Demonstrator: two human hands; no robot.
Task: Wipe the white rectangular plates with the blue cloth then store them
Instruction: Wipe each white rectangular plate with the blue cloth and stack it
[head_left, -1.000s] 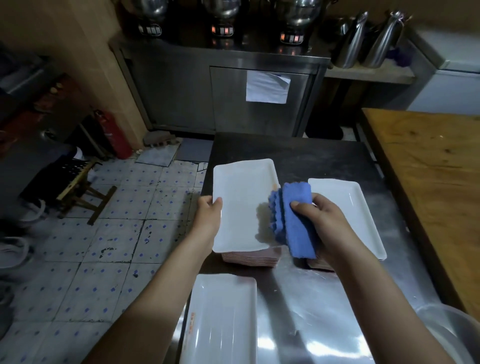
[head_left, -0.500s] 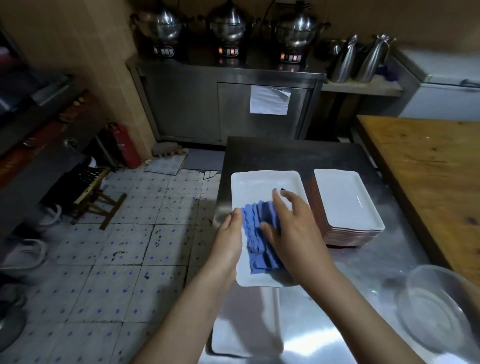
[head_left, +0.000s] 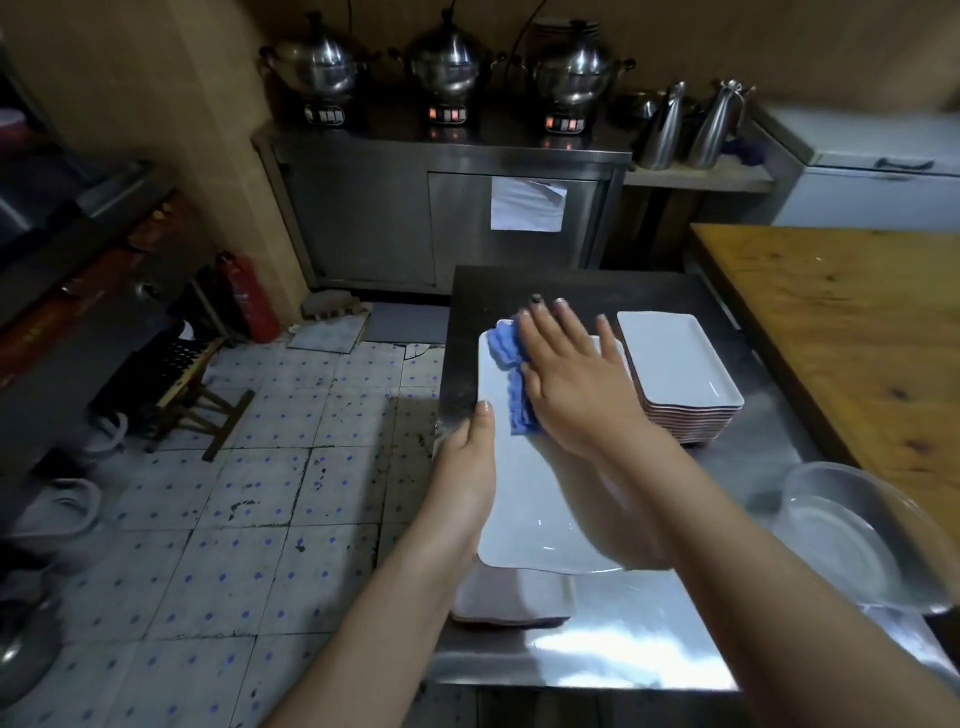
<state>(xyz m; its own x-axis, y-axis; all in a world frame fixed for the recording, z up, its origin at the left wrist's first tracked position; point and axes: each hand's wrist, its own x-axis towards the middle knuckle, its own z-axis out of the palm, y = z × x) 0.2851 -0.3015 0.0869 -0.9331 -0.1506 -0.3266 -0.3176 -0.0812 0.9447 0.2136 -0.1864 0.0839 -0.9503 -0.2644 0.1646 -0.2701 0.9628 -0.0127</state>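
Head view, the only one.

- **Left hand** (head_left: 465, 457): grip clamped on the left edge of a white rectangular plate (head_left: 524, 499). The thumb lies on top of the rim; the fingers beneath are hidden.
- **Plate:** appears to be held a little above the steel bench (head_left: 623, 649), over a second pile (head_left: 511, 597) of plates just below the grip.
- **Right hand** (head_left: 576, 384): lies flat, fingers straight and spread, clamped on nothing. It presses the blue cloth (head_left: 511, 374) onto the plate's far end, ahead of the left grip. The cloth shows only along that hand's left side.
- **Nearby:** just right of the pressing hand is a neat stack (head_left: 680, 364) of white plates. A clear bowl (head_left: 852, 530) sits further right and nearer.

Judgement: this is the wiping step, mid-stroke.

To do it well:
- Press evenly through the palm.
- Sweep the full length back towards the left grip.
- Take in the rim and corners.
- Hold the left grip firm so the plate does not tip under the push.

The stack looks the likely place for the plate afterwards.
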